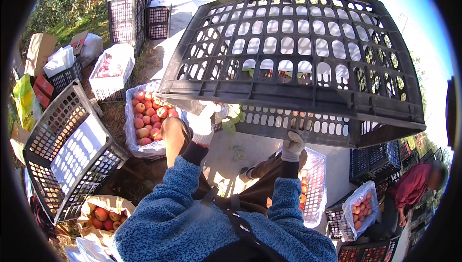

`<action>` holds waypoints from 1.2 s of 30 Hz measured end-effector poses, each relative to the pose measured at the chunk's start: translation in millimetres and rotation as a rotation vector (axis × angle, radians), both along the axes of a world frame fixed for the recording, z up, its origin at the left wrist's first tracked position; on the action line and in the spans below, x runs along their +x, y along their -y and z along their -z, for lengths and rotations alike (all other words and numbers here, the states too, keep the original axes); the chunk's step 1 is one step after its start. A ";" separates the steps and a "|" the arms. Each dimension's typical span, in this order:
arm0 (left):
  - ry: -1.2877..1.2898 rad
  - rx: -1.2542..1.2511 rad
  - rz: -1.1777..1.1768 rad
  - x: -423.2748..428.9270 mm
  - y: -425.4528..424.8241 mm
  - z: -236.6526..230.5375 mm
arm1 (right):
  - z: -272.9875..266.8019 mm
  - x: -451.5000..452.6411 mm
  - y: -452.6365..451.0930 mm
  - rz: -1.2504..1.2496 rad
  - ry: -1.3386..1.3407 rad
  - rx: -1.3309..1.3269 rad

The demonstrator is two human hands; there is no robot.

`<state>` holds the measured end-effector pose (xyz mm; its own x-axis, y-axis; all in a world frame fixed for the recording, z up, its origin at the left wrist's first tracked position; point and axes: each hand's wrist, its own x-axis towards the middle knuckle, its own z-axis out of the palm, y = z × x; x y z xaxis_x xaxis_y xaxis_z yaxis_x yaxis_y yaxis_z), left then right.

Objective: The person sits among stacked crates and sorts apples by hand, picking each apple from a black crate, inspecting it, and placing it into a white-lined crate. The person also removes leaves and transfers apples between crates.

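Observation:
A large black perforated plastic crate [288, 90] is held up before me, tipped with its open side towards the ground. My right hand [293, 147], in a pale glove, grips its lower rim. My left hand [204, 121], also gloved, is at the crate's left end near some green leaves [231, 121]; its fingers are partly hidden by the rim. By my left knee stands a crate of red apples [148, 117] lined with clear plastic. Another lined crate [316, 186] with apples is beside my right leg.
An empty black crate [68, 153] leans at the left, above a paper-lined container of apples [104, 217]. A white crate [112, 70] and stacked crates [126, 16] stand further off. At the right, a person in a red top [411, 186] bends near lined apple crates [361, 209].

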<state>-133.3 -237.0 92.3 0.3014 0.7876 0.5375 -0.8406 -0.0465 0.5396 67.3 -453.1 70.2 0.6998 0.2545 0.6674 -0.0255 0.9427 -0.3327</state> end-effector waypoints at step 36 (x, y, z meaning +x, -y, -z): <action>-0.448 -0.046 -0.171 -45.2 -46.5 -0.2 | -17.3 -68.4 -8.7 -0.045 -0.329 -0.094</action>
<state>-178.5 -190.5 92.4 0.3598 0.8657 0.3480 -0.5072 -0.1316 0.8518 -1.1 -444.5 87.6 0.8603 0.3396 0.3801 -0.1868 0.9039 -0.3848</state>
